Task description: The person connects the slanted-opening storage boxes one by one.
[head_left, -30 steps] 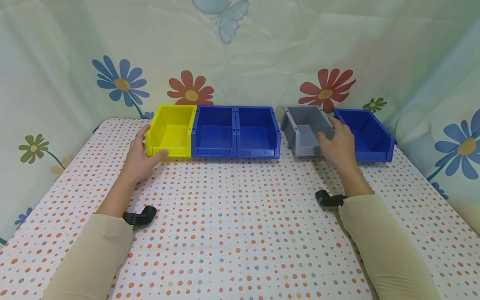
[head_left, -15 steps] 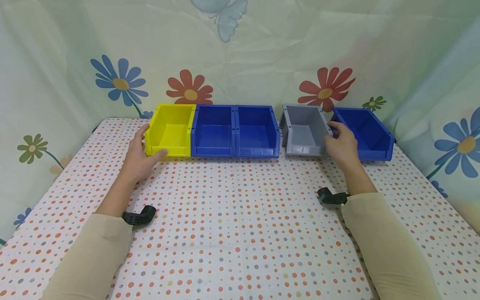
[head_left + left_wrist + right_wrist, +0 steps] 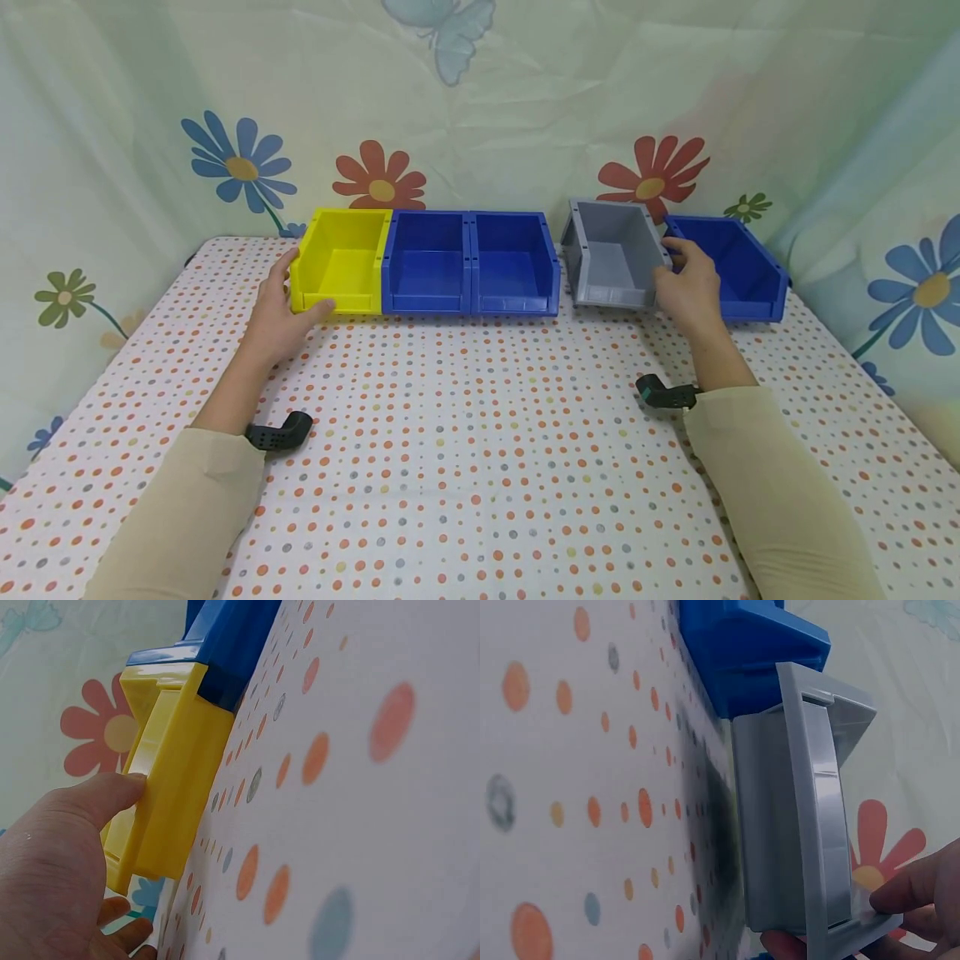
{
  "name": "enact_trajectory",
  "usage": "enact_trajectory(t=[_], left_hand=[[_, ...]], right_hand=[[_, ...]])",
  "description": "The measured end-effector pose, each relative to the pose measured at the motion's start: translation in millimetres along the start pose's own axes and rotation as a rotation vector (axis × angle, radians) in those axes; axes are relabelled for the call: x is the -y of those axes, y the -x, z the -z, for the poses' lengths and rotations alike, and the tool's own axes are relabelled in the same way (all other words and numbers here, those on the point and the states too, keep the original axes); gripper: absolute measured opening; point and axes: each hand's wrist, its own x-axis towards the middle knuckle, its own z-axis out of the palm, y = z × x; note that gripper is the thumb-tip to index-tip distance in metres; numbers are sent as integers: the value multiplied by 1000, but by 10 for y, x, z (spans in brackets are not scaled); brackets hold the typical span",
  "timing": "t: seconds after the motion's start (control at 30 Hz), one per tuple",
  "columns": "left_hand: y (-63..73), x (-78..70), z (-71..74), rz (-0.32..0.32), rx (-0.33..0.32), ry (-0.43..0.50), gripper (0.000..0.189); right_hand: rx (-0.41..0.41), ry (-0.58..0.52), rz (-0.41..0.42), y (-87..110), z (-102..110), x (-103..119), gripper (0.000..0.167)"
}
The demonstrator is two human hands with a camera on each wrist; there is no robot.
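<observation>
My left hand (image 3: 279, 321) holds the yellow storage bin (image 3: 340, 303) at its left front corner. Its thumb lies on the front lip and the fingers reach along the left side, partly hidden in the left wrist view. My right hand (image 3: 688, 287) pinches the right wall of the grey storage bin (image 3: 611, 297), thumb inside and some fingers outside. The grey bin is slightly turned, and a dark shadow lies beside its base in the right wrist view. Two blue bins (image 3: 428, 304) (image 3: 514, 305) stand side by side against the yellow one. All these bins look empty.
Another blue bin (image 3: 750, 311) stands at an angle to the right of my right hand. A narrow gap separates the grey bin from the blue pair. The dotted tablecloth (image 3: 450, 433) covers the table, and a flowered curtain (image 3: 510, 142) hangs behind.
My right hand has shifted a little right, with its grip now on the grey bin's right wall. The grey bin's back edge has risen and it has turned slightly. My left hand stays put.
</observation>
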Motion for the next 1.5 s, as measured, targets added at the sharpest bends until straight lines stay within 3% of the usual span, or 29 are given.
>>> enact_trajectory(t=[0.73, 1.5], left_hand=[[6, 5, 15, -2, 1, -11, 97], [-9, 12, 0, -3, -3, -15, 97]], right_hand=[[-56, -107, -15, 45, 65, 174, 58], [-62, -91, 47, 105, 23, 249, 60]])
